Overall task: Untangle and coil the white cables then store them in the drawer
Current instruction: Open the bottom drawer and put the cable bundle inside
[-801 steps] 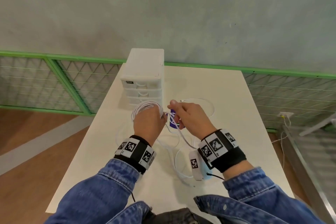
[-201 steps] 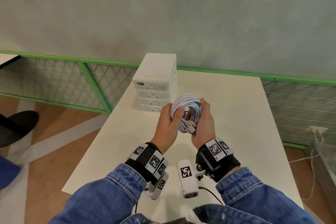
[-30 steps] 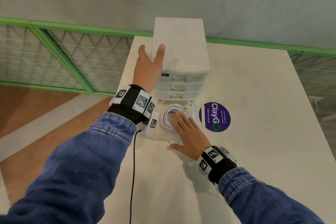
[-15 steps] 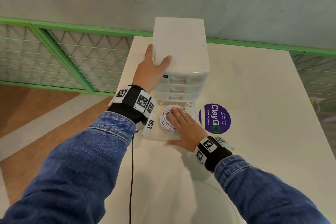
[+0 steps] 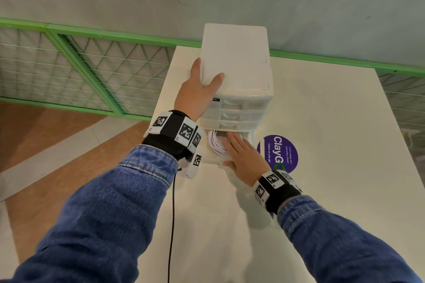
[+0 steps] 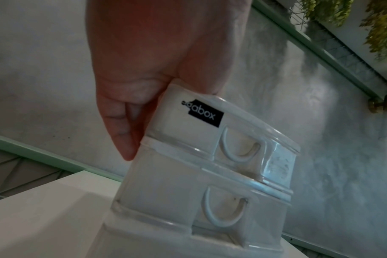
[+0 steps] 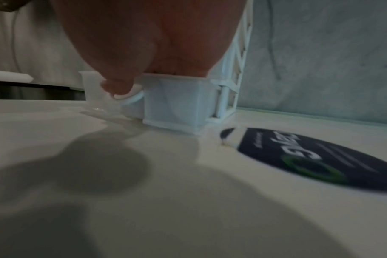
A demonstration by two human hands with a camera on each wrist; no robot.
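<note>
The white coiled cable (image 5: 214, 144) lies in the bottom drawer (image 5: 215, 160) of the white drawer unit (image 5: 236, 69), and that drawer stands partly pulled out. My right hand (image 5: 240, 153) lies flat over the coil with straight fingers. Its thumb (image 7: 118, 83) touches the drawer's front handle (image 7: 132, 98). My left hand (image 5: 201, 86) grips the unit's top left front corner, thumb on the lid and fingers (image 6: 121, 132) down the left side. The upper drawers (image 6: 236, 150) are closed.
A round purple ClayGo sticker (image 5: 279, 154) lies on the white table (image 5: 333, 145) just right of the drawer. The unit stands near the table's left edge. A green mesh railing (image 5: 92, 69) and a grey wall are behind. A black wire (image 5: 171, 225) hangs from my left wrist.
The bottom drawer has slid further into the unit under my right hand, hiding more of the coil. My left hand shifted from flat beside the unit to gripping its top corner.
</note>
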